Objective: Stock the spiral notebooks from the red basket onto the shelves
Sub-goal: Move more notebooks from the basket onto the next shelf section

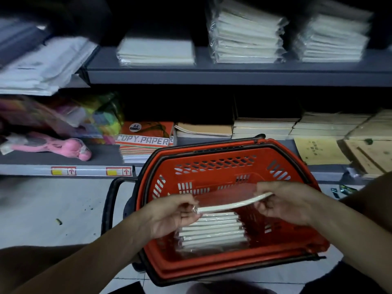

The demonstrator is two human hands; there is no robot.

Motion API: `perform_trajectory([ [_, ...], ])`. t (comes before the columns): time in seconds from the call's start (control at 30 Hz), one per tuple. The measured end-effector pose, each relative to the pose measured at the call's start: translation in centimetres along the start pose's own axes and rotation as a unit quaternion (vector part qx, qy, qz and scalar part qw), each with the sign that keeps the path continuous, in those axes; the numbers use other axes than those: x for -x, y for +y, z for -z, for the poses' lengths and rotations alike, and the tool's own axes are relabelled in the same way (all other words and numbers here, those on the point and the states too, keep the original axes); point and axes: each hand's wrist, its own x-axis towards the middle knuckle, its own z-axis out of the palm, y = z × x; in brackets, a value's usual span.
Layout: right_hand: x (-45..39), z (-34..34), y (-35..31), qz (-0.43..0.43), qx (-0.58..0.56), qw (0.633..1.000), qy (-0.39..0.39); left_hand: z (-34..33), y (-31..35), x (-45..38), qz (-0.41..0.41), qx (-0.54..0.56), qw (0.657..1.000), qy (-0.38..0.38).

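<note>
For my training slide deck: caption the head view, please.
Both hands, left and right, lift one wrapped notebook from the stack in the red basket.

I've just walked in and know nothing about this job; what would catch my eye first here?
Most striking is the bright red plastic shopping basket on the pale tiled floor, low in the centre, with a stack of plastic-wrapped white notebooks inside. Just above it, the left hand and right hand hold one thin red-covered notebook by its ends, so it bows. Behind, grey metal shelves carry more wrapped white stacks.
</note>
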Motion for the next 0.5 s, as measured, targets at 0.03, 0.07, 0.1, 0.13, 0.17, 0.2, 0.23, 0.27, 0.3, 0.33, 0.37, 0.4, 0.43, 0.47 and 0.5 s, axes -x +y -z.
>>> perform_trajectory([
  [0.03, 1.2, 0.2, -0.2, 0.004, -0.001, 1.000, -0.018, -0.1, -0.1, 0.4, -0.004, -0.006, 1.000, -0.025],
  [0.07, 2.4, 0.5, -0.4, 0.010, -0.001, 0.999, -0.034, -0.2, -0.1, 0.6, -0.009, -0.007, 0.999, -0.047],
  [0.1, 3.6, 0.8, -0.6, 0.018, 0.000, 0.999, -0.051, -0.3, -0.2, 1.0, -0.013, -0.004, 0.997, -0.073],
  [0.13, 4.9, 1.1, -0.7, 0.025, 0.000, 0.998, -0.066, -0.3, -0.1, 1.3, -0.022, 0.001, 0.994, -0.105],
  [0.17, 6.1, 1.3, -0.9, 0.030, 0.001, 0.996, -0.080, -0.3, 0.1, 1.7, -0.031, 0.001, 0.990, -0.139],
  [0.2, 7.2, 1.5, -1.0, 0.035, 0.005, 0.995, -0.094, -0.4, 0.3, 2.1, -0.039, -0.008, 0.984, -0.176],
  [0.23, 8.2, 1.7, -1.1, 0.041, 0.011, 0.993, -0.106, -0.6, 0.6, 2.8, -0.053, -0.019, 0.974, -0.219],
  [0.27, 9.1, 1.8, -1.3, 0.053, 0.021, 0.992, -0.116, -1.0, 1.0, 3.5, -0.071, -0.031, 0.962, -0.260],
  [0.3, 9.8, 1.9, -1.6, 0.070, 0.031, 0.989, -0.128, -1.3, 1.4, 4.3, -0.087, -0.044, 0.950, -0.297],
  [0.33, 10.3, 1.8, -1.9, 0.094, 0.044, 0.985, -0.140, -1.4, 1.8, 4.9, -0.104, -0.053, 0.939, -0.325],
  [0.37, 10.6, 1.6, -2.3, 0.123, 0.063, 0.979, -0.151, -1.5, 2.3, 5.5, -0.124, -0.063, 0.930, -0.339],
  [0.4, 10.7, 1.3, -2.7, 0.153, 0.080, 0.972, -0.159, -1.4, 2.7, 5.9, -0.147, -0.069, 0.926, -0.340],
  [0.43, 10.6, 1.0, -3.1, 0.183, 0.092, 0.965, -0.165, -1.2, 3.2, 6.2, -0.170, -0.073, 0.924, -0.335],
  [0.47, 10.4, 0.5, -3.5, 0.214, 0.101, 0.957, -0.168, -1.0, 3.8, 6.4, -0.192, -0.072, 0.924, -0.324],
  [0.5, 10.2, -0.1, -3.9, 0.244, 0.106, 0.949, -0.169, -0.8, 4.3, 6.5, -0.213, -0.067, 0.925, -0.308],
])
